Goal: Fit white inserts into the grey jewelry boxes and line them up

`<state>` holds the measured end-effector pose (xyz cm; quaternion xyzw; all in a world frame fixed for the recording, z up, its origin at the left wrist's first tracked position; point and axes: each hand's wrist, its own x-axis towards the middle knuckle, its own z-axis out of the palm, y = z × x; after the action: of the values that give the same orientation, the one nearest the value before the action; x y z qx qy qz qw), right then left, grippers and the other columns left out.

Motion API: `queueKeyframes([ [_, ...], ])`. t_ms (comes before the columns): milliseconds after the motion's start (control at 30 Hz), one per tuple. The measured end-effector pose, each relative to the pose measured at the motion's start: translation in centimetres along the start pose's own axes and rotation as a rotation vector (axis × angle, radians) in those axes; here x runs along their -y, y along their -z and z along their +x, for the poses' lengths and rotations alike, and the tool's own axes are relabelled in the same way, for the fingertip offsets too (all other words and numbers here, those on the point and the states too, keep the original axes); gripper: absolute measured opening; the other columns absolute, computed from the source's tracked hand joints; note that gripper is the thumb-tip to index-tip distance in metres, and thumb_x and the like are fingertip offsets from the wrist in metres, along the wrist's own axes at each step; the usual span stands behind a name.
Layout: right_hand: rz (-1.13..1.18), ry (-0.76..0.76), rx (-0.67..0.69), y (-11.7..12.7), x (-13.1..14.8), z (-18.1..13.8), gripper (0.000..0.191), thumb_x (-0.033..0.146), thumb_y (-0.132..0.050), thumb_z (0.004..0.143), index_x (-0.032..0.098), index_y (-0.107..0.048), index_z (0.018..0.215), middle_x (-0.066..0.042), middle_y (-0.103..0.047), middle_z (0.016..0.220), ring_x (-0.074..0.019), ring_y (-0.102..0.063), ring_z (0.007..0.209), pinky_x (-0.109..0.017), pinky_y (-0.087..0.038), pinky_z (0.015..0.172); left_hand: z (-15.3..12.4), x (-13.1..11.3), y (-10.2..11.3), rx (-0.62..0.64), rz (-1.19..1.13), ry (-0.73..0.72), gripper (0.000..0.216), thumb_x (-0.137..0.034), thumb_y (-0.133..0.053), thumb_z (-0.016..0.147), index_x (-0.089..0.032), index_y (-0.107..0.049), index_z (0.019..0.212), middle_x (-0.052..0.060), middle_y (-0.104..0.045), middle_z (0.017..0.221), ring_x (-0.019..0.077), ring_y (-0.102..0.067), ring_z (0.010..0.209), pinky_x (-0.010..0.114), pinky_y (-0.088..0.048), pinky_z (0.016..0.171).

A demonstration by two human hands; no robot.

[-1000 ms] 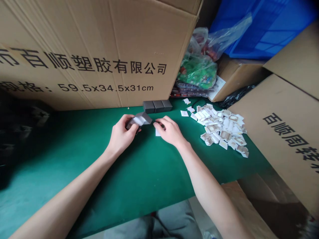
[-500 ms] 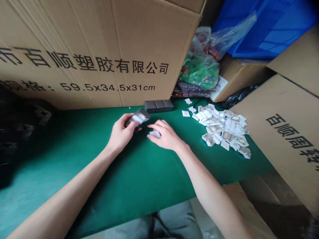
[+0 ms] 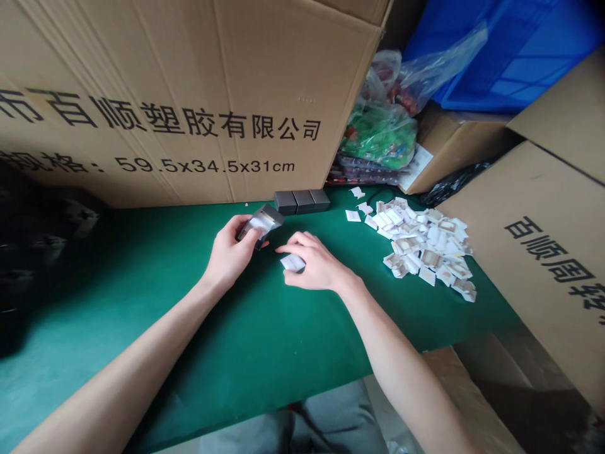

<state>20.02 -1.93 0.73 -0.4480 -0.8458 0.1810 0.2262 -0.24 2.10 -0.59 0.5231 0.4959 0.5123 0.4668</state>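
Note:
My left hand (image 3: 232, 249) is closed around a small dark grey box (image 3: 270, 216), tilted, with a pale inside or face under my thumb. Just right of it, my right hand (image 3: 316, 261) pinches a small white folded card piece (image 3: 292, 262) between thumb and fingers. The two hands are a short gap apart above the green table. Behind them, three dark grey boxes (image 3: 302, 202) stand in a row against the large carton. To the right lies a heap of white folded card pieces (image 3: 425, 239), a few of them loose at its left edge.
A large cardboard carton (image 3: 189, 75) walls off the back of the green table (image 3: 265, 353). Another carton (image 3: 534, 239) borders the right side. Clear bags with green contents (image 3: 378, 135) and a blue bin (image 3: 510, 57) are at back right. A dark object (image 3: 42, 252) stands at left.
My right hand has shifted slightly down and right, and more of the white card piece shows in its fingers. My left hand with the box has barely moved.

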Motion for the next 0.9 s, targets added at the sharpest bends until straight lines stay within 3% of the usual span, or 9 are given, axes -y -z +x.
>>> queueKeyframes([
  [100, -0.001, 0.016, -0.023, -0.4, -0.1, 0.1, 0.038, 0.019, -0.07, 0.083, 0.02, -0.07, 0.122, -0.006, -0.062, 0.106, -0.0226, -0.056, 0.102, -0.042, -0.05, 0.098, 0.0, -0.2, 0.0, 0.006, -0.023, 0.014, 0.031, -0.042, -0.068, 0.084, -0.019, -0.067, 0.105, 0.004, -0.072, 0.101, 0.0217, -0.072, 0.085, 0.038, -0.061, 0.08],
  [233, -0.015, -0.008, -0.082, -1.0, -0.5, 0.5, 0.038, 0.035, -0.071, 0.092, 0.018, -0.069, 0.126, -0.007, -0.064, 0.108, -0.0234, -0.056, 0.104, -0.043, -0.051, 0.097, 0.1, -0.3, 0.1, 0.005, -0.051, 0.05, 0.035, -0.05, -0.063, 0.087, -0.02, -0.067, 0.106, 0.003, -0.071, 0.092, 0.0219, -0.071, 0.08, 0.037, -0.059, 0.078],
  [467, 0.043, -0.078, -0.142, -1.5, -0.7, 0.7, 0.037, 0.036, -0.08, 0.086, 0.019, -0.072, 0.117, -0.006, -0.061, 0.105, -0.0226, -0.057, 0.105, -0.04, -0.053, 0.095, 0.2, -0.2, 0.1, -0.003, -0.042, 0.058, 0.036, -0.051, -0.059, 0.089, -0.02, -0.068, 0.107, 0.003, -0.071, 0.092, 0.0221, -0.07, 0.079, 0.035, -0.056, 0.072],
  [667, 0.12, -0.063, -0.325, -1.6, -0.7, 0.8, 0.007, 0.028, -0.074, 0.09, 0.021, -0.072, 0.093, -0.003, -0.062, 0.097, -0.0168, -0.061, 0.089, -0.032, -0.053, 0.083, 0.1, -0.4, 0.1, 0.003, -0.013, 0.055, 0.036, -0.051, -0.059, 0.09, -0.02, -0.067, 0.107, 0.004, -0.072, 0.088, 0.0233, -0.071, 0.077, 0.034, -0.053, 0.07],
  [800, 0.198, -0.062, -0.443, -1.2, -0.6, 0.7, 0.014, 0.032, -0.068, 0.094, 0.021, -0.067, 0.086, -0.001, -0.063, 0.089, -0.0121, -0.059, 0.072, -0.026, -0.052, 0.07, 0.1, -0.3, 0.1, 0.002, -0.005, 0.061, 0.035, -0.051, -0.059, 0.09, -0.021, -0.068, 0.106, 0.003, -0.073, 0.087, 0.0231, -0.071, 0.076, 0.034, -0.052, 0.072],
  [900, 0.221, -0.061, -0.516, -1.2, -0.5, 0.7, 0.017, 0.034, -0.063, 0.097, 0.021, -0.065, 0.086, -0.001, -0.068, 0.085, -0.0126, -0.062, 0.071, -0.025, -0.052, 0.068, 0.1, -0.3, 0.1, -0.003, 0.033, 0.05, 0.036, -0.053, -0.058, 0.091, -0.022, -0.068, 0.107, 0.004, -0.074, 0.087, 0.0233, -0.07, 0.079, 0.033, -0.051, 0.073],
])
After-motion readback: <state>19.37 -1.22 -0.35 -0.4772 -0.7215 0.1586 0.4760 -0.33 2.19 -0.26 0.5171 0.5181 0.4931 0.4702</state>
